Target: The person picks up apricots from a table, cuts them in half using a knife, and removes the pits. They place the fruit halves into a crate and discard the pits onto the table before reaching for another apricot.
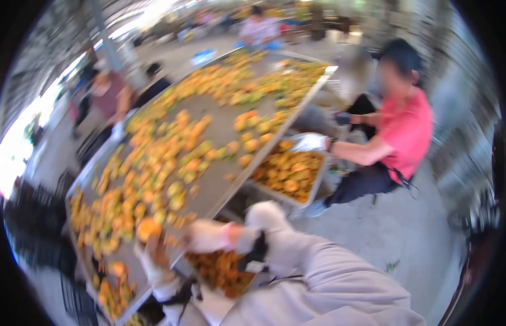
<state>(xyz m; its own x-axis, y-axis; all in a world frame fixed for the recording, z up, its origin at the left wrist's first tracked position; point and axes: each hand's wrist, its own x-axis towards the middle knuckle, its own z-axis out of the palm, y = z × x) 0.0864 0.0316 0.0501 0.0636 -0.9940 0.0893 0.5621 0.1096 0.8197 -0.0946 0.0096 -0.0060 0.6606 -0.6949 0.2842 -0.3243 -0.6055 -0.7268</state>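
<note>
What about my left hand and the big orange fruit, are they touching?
Touching. The head view shows the fruit resting against the fingertips of the left hand, though it's a bit blurry.

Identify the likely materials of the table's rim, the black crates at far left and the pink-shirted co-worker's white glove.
Rim: probably metal, smooth; thin, straight, pale edge.
Black crates: probably plastic, matt; dark, stacked, apparently slatted sides.
White glove: likely knit or thin rubber, matt; soft folds, but blur hides any weave.
</note>
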